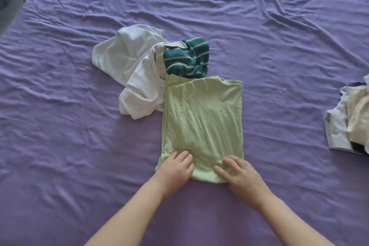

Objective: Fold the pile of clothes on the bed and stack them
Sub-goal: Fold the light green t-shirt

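Your left hand [175, 168] and right hand [237, 173] press flat, fingers relaxed, on the green shirt's [203, 118] near hem; its long axis runs straight away from you.

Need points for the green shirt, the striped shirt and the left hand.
green shirt [203, 118], head view, middle of the folded panel.
striped shirt [185, 60], head view, teal striped body.
left hand [175, 168], head view, back of the hand, resting on the near hem.
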`<state>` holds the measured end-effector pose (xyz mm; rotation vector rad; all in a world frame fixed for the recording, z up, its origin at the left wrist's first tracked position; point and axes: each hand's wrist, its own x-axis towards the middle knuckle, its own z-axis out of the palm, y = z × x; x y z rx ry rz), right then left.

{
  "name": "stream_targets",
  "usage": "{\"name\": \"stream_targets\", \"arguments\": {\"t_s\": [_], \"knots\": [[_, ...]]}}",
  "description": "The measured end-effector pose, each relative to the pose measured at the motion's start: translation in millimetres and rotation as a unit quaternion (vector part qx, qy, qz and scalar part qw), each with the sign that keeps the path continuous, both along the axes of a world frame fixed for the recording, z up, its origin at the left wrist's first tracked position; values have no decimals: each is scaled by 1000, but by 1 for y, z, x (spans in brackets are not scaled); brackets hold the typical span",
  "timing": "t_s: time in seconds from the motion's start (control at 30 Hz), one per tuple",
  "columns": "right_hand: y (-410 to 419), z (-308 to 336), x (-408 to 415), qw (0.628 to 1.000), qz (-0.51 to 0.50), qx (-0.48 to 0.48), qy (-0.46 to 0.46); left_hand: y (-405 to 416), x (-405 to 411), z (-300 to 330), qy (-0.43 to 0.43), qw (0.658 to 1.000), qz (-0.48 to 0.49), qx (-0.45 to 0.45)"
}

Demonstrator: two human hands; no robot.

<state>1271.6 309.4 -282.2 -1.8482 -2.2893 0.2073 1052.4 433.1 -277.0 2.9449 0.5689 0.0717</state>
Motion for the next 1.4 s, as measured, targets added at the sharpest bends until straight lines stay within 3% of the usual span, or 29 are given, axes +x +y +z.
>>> {"name": "stream_targets", "arguments": {"t_s": [0.1,0.2,0.3,0.5,0.57,0.77,0.93,1.1,1.27,1.3,1.4], "knots": [[0,8,6,1000,12,-16,15,-4,-4,0,-28,999,26,21],[0,25,12,985,-84,-65,134,-11,-11,5,-29,992,115,-36],[-10,48,23,931,-200,-154,264,-20,-23,12,-80,968,193,-142],[-40,108,34,844,-252,-192,433,-73,-26,58,-74,931,212,-287],[-53,120,33,835,-275,-183,441,-94,-22,77,-60,911,228,-339],[-83,128,31,815,-341,-213,417,-115,-9,116,91,843,213,-486],[-74,119,40,825,-370,-200,378,-96,-21,114,35,732,284,-619],[-21,97,46,841,-401,-131,340,-45,-13,94,-101,726,427,-529],[43,60,48,867,-414,-154,230,-22,10,55,-76,776,523,-345],[51,51,48,872,-410,-161,216,-20,14,49,-78,769,545,-324],[52,38,46,866,-418,-162,221,-23,20,46,-109,672,634,-368]]}}
